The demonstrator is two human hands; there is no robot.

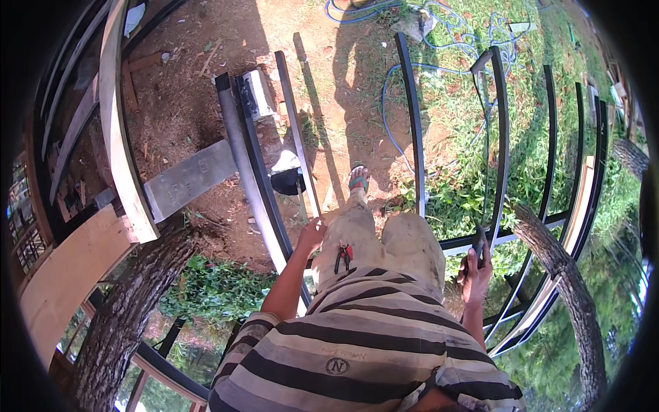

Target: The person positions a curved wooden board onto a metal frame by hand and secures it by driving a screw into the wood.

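Note:
My left hand [312,235] is closed at the near end of a narrow metal bar [296,123], left of my knee. My right hand [475,276] grips a dark, slim tool [479,239] pointing away from me; its kind cannot be made out. Just beyond it runs a dark metal crossbar [449,243]. Pliers with red and black handles [344,255] lie on my lap, on the beige trousers [405,247].
Several long dark metal bars [414,123] stretch away to the right. A wide metal beam [250,165] and a grey board [192,180] are at left. Tree trunks [134,309] flank me. A blue hose [386,113] lies on the grass.

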